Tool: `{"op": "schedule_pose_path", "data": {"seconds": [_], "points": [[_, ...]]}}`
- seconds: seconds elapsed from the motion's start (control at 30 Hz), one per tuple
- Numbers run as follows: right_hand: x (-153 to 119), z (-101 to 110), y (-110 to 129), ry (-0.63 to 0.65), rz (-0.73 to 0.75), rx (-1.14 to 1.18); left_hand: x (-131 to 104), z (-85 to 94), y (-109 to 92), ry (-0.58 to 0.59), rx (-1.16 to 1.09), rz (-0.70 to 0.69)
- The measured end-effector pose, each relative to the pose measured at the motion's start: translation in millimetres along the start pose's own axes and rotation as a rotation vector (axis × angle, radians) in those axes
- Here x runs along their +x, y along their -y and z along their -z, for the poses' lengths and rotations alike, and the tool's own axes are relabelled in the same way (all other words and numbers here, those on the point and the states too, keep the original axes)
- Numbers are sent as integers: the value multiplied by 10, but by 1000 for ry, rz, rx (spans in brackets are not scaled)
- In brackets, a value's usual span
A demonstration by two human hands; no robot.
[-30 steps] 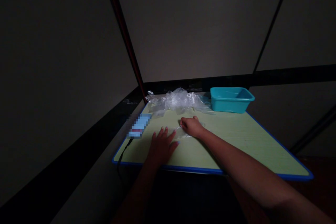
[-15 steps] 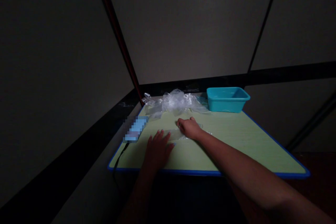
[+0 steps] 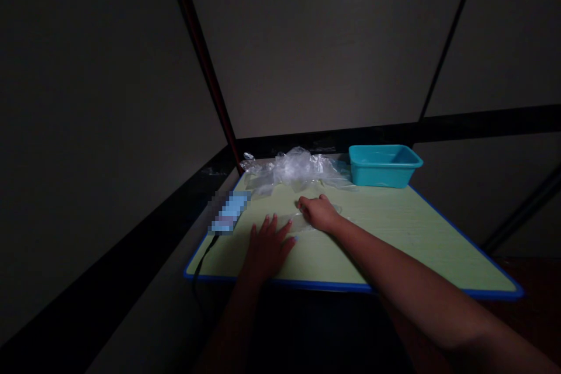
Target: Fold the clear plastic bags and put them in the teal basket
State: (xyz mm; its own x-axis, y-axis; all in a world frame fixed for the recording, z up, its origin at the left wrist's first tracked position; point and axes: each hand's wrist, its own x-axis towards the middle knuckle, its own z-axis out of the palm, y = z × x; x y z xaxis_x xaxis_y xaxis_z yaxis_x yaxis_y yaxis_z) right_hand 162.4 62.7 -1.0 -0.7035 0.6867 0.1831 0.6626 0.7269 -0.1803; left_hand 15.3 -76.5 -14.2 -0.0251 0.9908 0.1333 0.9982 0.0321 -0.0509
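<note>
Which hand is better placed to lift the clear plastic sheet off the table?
Probably the right hand: it is curled on the sheet, while the left hand lies flat beside it.

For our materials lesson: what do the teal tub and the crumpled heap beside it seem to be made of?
Teal tub: likely moulded plastic, smooth, even colour, rolled rim. Crumpled heap: thin clear plastic film, see-through, creased, catching glints. The dim light leaves both uncertain.
</note>
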Motion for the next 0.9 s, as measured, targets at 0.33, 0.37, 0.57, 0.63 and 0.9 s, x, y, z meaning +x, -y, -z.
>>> {"op": "schedule_pose_path", "data": {"seconds": [0.33,0.37,0.57,0.63,0.9], "points": [[-15,35,4,25,14,-88,5,-5,-6,-7,2,6],[-16,36,-1,30,13,-100,7,-10,-4,-9,1,5],[-14,55,-67,54,-22,-135,8,-13,1,-8,-11,16],[-26,92,-76,49,-54,-135,5,-5,4,-4,-15,16],[-203,183,159,-51,163,61,20,31,9,34,14,16]]}}
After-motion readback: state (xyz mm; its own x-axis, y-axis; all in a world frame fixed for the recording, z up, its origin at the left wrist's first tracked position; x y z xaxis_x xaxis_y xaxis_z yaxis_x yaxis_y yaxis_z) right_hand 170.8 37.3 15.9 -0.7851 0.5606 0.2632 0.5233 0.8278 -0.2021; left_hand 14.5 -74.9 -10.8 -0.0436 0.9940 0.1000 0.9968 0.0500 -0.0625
